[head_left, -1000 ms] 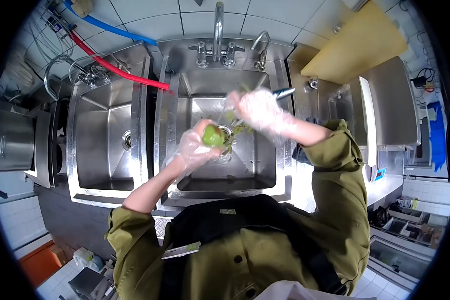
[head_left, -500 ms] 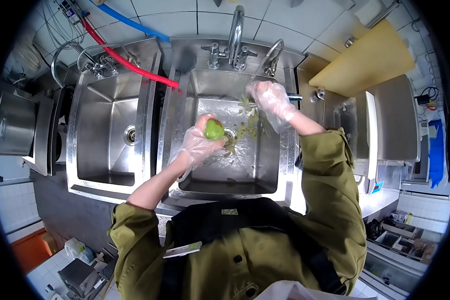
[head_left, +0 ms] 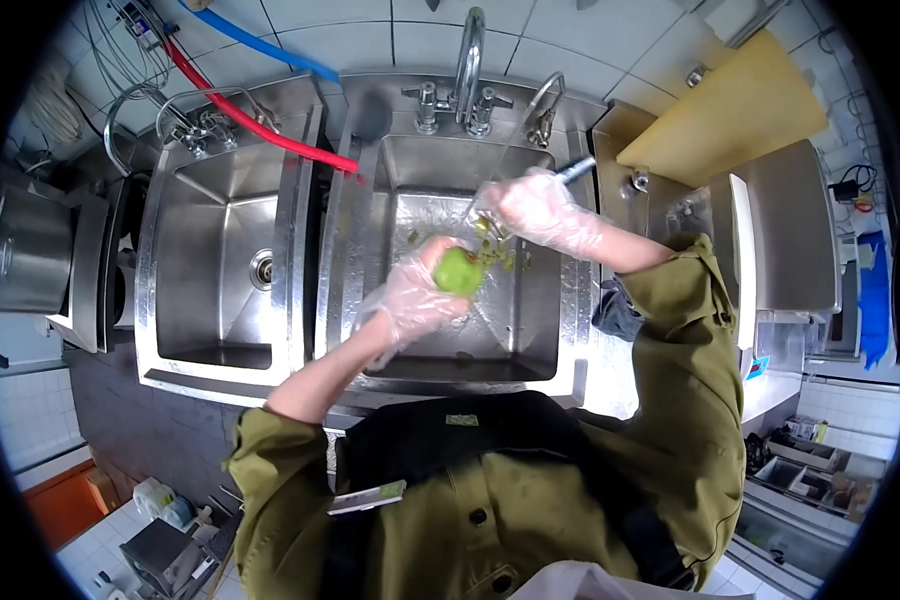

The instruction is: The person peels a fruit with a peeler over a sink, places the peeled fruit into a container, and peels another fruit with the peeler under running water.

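Observation:
My left hand (head_left: 422, 298), in a clear plastic glove, is closed around a round green fruit (head_left: 459, 272) over the sink basin (head_left: 515, 345). Just above and to the right of the fruit, my right hand (head_left: 542, 208), gloved the same way, grips a slim tool; its dark and silver handle (head_left: 577, 169) sticks out past the fist. The working end of the tool is too small to make out. Green peelings (head_left: 498, 252) lie scattered in the wet basin below the hands.
Behind the basin rises a tall faucet (head_left: 472, 70), with a smaller curved tap (head_left: 544, 125) beside it. A second sink (head_left: 215, 290) stands on the left, a red hose (head_left: 270, 138) above it. To the right, a yellow board (head_left: 735, 115) leans against the wall.
My right hand has moved left and slightly down, closer to the fruit, and the tool's handle has tilted upward. My left hand has shifted right with the fruit, which has turned.

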Demonstrator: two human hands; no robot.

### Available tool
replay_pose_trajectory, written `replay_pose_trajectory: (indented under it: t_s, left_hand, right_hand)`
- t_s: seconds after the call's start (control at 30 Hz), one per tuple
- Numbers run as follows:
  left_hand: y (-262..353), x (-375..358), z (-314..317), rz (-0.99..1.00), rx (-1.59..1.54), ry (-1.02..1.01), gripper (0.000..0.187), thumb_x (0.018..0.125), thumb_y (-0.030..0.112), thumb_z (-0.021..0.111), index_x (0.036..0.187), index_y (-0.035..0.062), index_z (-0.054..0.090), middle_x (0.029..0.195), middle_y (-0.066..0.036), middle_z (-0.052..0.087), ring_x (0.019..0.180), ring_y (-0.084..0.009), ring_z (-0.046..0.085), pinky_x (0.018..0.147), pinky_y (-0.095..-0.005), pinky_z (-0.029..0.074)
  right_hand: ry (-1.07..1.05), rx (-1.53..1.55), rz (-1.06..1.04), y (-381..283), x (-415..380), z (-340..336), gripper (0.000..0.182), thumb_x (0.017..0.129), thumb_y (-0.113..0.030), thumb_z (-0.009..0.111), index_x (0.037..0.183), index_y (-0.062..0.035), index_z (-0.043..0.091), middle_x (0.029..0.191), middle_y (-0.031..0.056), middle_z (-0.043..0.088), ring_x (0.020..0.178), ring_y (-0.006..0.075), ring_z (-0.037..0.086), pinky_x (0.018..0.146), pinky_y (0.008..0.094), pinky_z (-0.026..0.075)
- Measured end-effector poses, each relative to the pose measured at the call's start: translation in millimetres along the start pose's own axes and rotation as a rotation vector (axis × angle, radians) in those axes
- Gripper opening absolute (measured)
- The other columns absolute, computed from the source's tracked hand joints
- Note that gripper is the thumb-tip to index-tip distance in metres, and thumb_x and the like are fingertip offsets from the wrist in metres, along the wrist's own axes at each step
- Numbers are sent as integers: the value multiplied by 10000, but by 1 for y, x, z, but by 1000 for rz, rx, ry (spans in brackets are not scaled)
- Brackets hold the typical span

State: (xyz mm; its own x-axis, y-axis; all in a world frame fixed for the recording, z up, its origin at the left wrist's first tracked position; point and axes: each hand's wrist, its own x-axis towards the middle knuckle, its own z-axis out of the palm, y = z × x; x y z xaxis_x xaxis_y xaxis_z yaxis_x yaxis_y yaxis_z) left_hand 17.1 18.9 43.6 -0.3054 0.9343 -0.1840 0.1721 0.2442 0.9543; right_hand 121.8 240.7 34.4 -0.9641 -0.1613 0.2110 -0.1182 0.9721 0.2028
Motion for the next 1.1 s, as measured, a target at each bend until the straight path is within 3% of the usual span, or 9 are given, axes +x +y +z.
replay_pose_trajectory:
  t_s: [0.17, 0.27, 0.4, 0.47, 0.6, 0.63, 0.73, 0.8, 1.1]
  left_hand:
    - [-48, 15, 18, 142, -353, 234, 502, 629, 100, 700, 1087, 25, 508, 971, -68, 580, 851, -183, 577, 810, -292, 454]
    - [-40, 13, 19, 257, 240, 404, 527, 632, 103, 691, 1120, 27, 505, 1008, -111, 573, 887, -252, 593, 821, -333, 464]
    - [-30, 1, 15, 285, 245, 485, 544, 629, 132, 684, 1133, 30, 504, 1046, -143, 550, 958, -311, 569, 845, -370, 459]
    - [-30, 9, 20, 311, 161, 542, 544, 630, 144, 680, 1132, 32, 504, 1053, -138, 544, 983, -304, 558, 853, -366, 454]
    - [-41, 19, 23, 288, 72, 427, 530, 634, 108, 685, 1125, 41, 496, 1064, -127, 540, 988, -261, 550, 876, -329, 440]
    - [-45, 19, 28, 246, -199, 394, 536, 636, 88, 691, 1132, 48, 489, 1066, -102, 539, 1002, -219, 541, 897, -310, 428]
    - [-40, 14, 21, 183, -166, 463, 577, 642, 97, 712, 1166, 60, 475, 1076, -85, 537, 1021, -193, 529, 907, -304, 423]
    - [-46, 20, 20, 124, -268, 430, 635, 655, 126, 736, 1215, 75, 441, 1095, -83, 536, 1018, -179, 523, 903, -306, 427]
    - [-36, 21, 22, 74, -398, 186, 774, 661, 114, 709, 1336, 46, 336, 1078, -70, 556, 946, -144, 539, 842, -271, 445]
  right_hand:
    - [-60, 114, 284, -32, 11, -49, 164, 892, -254, 498, 877, -103, 561, 475, 65, 514, 440, 214, 577, 385, 339, 442]
    - [131, 174, 175, -54, 17, -51, 122, 876, -203, 507, 880, -99, 570, 515, 67, 527, 444, 235, 570, 383, 327, 434]
    - [-125, 41, 258, -22, -7, -9, 142, 885, -212, 511, 845, -87, 567, 507, 77, 529, 460, 251, 573, 411, 355, 438]
    - [-152, 298, 401, -25, -7, -24, 155, 870, -205, 519, 860, -61, 577, 574, 123, 560, 507, 274, 588, 454, 378, 459]
    - [-48, 412, 268, -39, 9, -53, 138, 882, -196, 515, 877, -72, 577, 762, 141, 597, 586, 257, 606, 507, 378, 471]
    - [142, 175, 182, -39, 3, -34, 129, 876, -197, 522, 855, -81, 576, 668, 133, 577, 539, 251, 593, 491, 383, 473]
    - [-110, 100, 393, -18, -9, 6, 203, 898, -272, 488, 846, -86, 552, 507, 126, 499, 476, 281, 564, 443, 391, 448]
    - [212, 390, 260, -22, -3, -5, 212, 910, -283, 478, 874, -86, 547, 589, 113, 555, 476, 278, 566, 444, 376, 452]
    - [157, 84, -5, -32, 20, -45, 160, 760, -178, 584, 836, -58, 510, 566, 61, 519, 448, 229, 559, 407, 358, 428]
